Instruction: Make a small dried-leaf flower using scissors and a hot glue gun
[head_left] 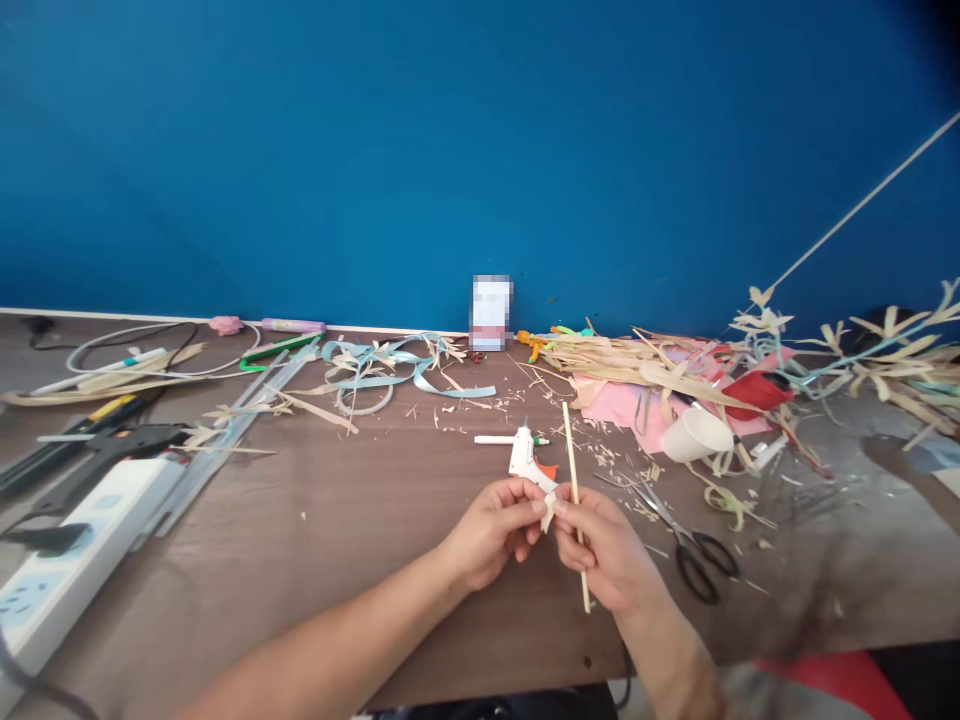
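My left hand (491, 530) and my right hand (604, 545) meet over the brown table (337, 520), near its front edge. The right hand's fingers are closed around a thin pale wooden stick (573, 470) that rises past the fingers and pokes out below the palm. The left hand pinches a small pale strip piece (548, 512) against the stick. A small white glue gun (525, 458) with an orange trigger lies on the table just behind the hands.
Black-handled scissors (686, 545) lie right of the hands. A white cup (696, 436), pink paper and a heap of dried leaf strips (750, 375) fill the right side. At left are a white power strip (67, 560), cables, pens and a clear ruler (232, 430).
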